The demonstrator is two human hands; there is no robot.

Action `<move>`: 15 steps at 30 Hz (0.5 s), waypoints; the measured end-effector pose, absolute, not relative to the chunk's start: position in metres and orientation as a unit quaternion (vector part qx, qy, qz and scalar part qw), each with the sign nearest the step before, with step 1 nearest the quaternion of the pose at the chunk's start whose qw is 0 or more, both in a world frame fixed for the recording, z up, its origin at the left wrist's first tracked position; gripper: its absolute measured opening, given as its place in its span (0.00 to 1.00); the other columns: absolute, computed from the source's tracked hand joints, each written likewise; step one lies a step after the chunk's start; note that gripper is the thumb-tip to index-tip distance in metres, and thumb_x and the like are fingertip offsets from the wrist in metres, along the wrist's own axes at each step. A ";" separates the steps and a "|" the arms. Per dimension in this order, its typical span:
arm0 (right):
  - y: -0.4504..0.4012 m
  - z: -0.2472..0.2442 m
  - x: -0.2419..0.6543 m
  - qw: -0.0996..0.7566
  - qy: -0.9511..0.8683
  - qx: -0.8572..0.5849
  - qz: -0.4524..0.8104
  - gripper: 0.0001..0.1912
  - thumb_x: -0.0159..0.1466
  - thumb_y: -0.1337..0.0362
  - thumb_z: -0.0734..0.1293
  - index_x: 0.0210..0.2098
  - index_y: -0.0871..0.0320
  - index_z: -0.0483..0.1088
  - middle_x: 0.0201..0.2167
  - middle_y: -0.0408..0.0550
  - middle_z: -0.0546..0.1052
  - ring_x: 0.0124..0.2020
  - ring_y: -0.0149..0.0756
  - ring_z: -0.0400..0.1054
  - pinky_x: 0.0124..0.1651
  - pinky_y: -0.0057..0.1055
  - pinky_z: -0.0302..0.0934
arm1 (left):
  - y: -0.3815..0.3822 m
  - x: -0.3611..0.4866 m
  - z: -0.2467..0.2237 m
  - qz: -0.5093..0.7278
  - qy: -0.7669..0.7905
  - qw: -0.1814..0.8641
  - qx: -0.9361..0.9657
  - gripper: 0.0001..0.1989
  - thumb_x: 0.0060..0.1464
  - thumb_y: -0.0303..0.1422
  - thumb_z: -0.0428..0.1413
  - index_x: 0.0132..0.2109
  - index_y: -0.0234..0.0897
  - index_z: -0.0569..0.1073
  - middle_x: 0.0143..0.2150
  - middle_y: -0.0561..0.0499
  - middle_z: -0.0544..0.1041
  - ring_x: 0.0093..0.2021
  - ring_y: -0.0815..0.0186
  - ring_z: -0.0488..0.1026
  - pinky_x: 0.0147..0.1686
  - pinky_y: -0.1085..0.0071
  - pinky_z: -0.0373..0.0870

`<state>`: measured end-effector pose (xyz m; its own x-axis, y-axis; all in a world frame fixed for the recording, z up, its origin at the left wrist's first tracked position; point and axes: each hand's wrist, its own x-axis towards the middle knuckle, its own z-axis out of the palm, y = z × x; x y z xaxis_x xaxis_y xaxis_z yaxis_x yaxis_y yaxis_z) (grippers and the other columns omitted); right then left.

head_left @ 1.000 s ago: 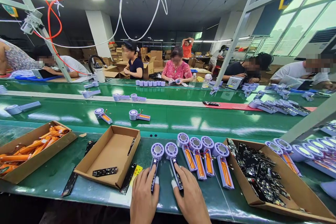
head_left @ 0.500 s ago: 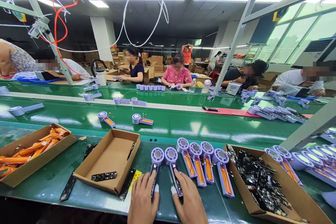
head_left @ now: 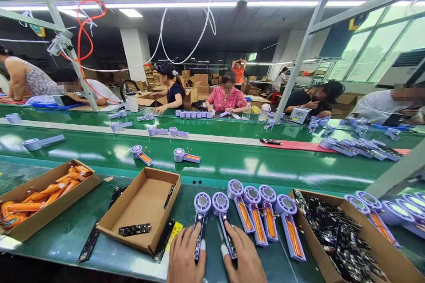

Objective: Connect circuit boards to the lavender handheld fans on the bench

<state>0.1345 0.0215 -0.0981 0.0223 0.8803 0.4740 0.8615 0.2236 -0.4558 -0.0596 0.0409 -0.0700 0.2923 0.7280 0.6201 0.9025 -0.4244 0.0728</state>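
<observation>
Circuit boards [head_left: 199,235] in lilac fan housings [head_left: 202,203], under left hand [head_left: 186,258] and right hand [head_left: 241,258], both pressing down

My head camera looks forward and down along the workbench. My left hand [head_left: 186,256] and right hand [head_left: 241,258] sit very near at bottom centre, the green conveyor belt [head_left: 212,159] crosses mid-frame, and the ceiling lights [head_left: 172,4] and factory windows [head_left: 398,40] curve across the top, far off.
</observation>
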 end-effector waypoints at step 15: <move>0.019 -0.089 0.134 0.319 -0.697 -0.642 0.032 0.31 0.61 0.68 0.59 0.64 0.50 0.58 0.56 0.49 0.71 0.57 0.45 0.65 0.59 0.42 0.62 | 0.047 -0.061 -0.076 -0.304 -0.502 0.169 -0.792 0.23 0.52 0.29 0.53 0.57 0.36 0.70 0.50 0.47 0.79 0.47 0.58 0.75 0.44 0.64 0.71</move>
<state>0.1343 0.0193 -0.0894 0.0264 0.9149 0.4029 0.8737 0.1747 -0.4540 -0.0610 0.0469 -0.0761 0.3112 0.6924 0.6509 0.8978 -0.4388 0.0375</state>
